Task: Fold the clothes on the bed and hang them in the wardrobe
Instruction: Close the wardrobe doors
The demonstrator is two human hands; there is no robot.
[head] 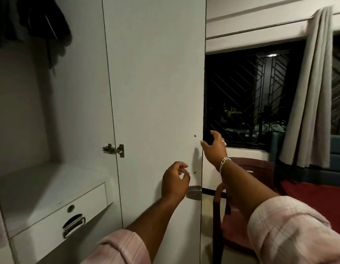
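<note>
A person faces an open wardrobe point(51, 111), dark clothes point(41, 21) hanging top left. The right hand point(214, 147), fingers spread wide, reaches the door point(155, 82) edge, likely to swing it; the left hand point(174, 181) hovers loosely curled, empty, beside the metal latch point(194, 192).

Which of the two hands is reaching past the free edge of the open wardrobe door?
The right hand, the one with the bracelet and ring; its fingers spread at the wardrobe door edge. The left hand hovers lower, fingers loosely curled, before the door's face.
</note>
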